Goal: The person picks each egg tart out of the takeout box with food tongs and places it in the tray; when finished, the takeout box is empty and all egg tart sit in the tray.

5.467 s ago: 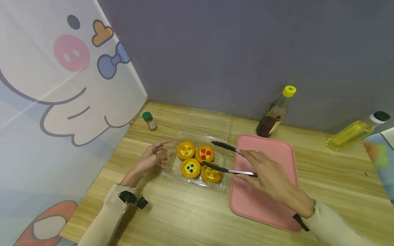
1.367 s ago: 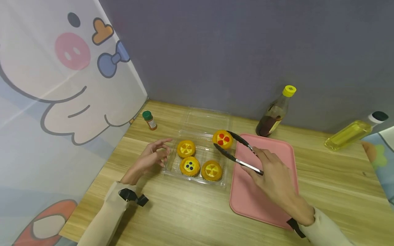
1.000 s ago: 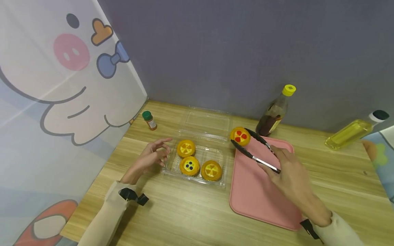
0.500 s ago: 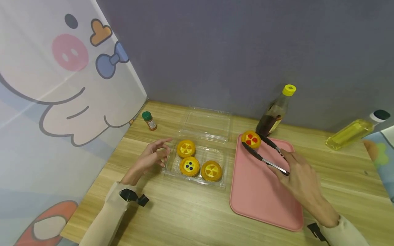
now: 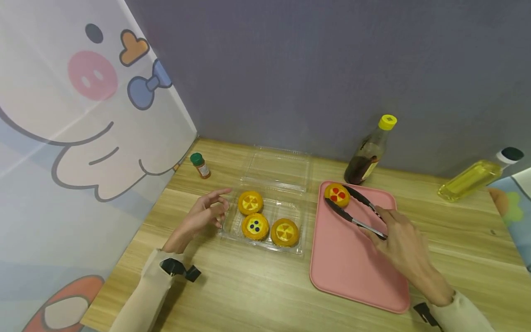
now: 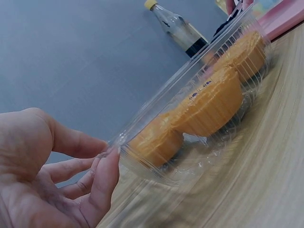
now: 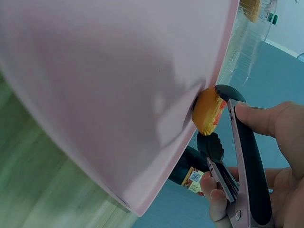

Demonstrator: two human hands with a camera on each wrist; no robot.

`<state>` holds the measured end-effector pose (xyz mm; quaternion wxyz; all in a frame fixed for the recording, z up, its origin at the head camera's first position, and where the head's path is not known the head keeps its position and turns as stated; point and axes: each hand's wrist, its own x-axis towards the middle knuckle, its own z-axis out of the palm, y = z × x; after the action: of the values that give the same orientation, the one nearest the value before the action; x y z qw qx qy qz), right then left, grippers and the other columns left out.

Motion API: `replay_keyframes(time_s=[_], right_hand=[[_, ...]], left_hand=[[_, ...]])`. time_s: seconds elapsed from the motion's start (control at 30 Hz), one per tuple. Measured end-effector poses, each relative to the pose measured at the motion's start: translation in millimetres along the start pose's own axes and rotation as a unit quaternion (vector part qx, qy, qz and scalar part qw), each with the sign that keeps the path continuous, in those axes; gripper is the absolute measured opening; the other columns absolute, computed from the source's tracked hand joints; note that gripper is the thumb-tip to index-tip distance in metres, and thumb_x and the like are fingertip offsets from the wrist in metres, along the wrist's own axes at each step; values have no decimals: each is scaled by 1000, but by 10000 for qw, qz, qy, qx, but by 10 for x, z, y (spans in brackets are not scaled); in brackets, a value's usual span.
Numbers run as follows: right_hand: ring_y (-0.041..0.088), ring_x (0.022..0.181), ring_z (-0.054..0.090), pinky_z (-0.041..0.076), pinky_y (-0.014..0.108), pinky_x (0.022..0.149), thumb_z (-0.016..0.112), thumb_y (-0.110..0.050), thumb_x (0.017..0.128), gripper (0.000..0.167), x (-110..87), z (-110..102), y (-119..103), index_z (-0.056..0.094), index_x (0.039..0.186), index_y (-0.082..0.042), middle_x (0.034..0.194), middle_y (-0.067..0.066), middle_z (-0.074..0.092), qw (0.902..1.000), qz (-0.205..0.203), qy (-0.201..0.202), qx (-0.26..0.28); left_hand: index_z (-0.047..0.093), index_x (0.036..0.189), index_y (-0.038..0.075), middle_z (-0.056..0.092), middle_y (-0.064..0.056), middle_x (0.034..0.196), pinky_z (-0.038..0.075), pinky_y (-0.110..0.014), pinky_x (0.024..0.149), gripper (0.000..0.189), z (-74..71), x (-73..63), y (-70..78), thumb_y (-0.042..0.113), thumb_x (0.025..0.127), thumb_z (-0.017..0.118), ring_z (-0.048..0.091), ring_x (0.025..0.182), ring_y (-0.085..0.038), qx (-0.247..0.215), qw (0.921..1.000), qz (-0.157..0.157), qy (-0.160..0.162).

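Note:
My right hand (image 5: 379, 226) grips black tongs (image 5: 352, 213) whose tips clamp a tart with red dots (image 5: 337, 194) at the far left corner of the pink tray (image 5: 352, 272). In the right wrist view that tart (image 7: 209, 111) touches the tray (image 7: 118, 71), still held between the tongs (image 7: 247, 156). A clear plastic container (image 5: 265, 246) holds three tarts: two yellow-topped ones (image 5: 250, 203) (image 5: 285, 232) and one with blue dots (image 5: 255, 226). My left hand (image 5: 217, 207) rests at its left edge, and a fingertip (image 6: 111, 161) touches the container rim (image 6: 142, 156).
The container's open lid (image 5: 278, 168) lies behind it. A small green-capped jar (image 5: 200, 165) stands at the far left, a dark sauce bottle (image 5: 369, 152) behind the tray, and an oil bottle (image 5: 477, 177) at the far right. A cartoon curtain (image 5: 83, 129) borders the left side.
My right hand has lifted the red-dotted tart out of the container with the tongs, carried it right and lowered it onto the tray's far left corner. The left hand has stayed put.

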<state>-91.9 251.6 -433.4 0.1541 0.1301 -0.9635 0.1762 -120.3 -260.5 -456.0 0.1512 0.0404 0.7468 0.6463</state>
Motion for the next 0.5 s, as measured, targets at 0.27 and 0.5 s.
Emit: replay_keyframes(time_s=[0.27,0.5], right_hand=[[48,84,69,49,51,43,92,-29,76,67,27,30,-7,66,131,-1,116,22,69,10000,-77,1,12],[45,86,69,47,46,43,91,-31,78,68,45,54,0,64,133,-2,120,22,69,9998,47,-126,136]], left_hand=[[40,159,5,56,-18,114,59,-21,53,56,12,-7,6,6,105,55,59,69,-10,-16,10000,-9,-12],[39,159,6,56,-19,116,59,-21,53,56,8,-11,9,7,105,55,59,69,-10,15,10000,-8,-6]])
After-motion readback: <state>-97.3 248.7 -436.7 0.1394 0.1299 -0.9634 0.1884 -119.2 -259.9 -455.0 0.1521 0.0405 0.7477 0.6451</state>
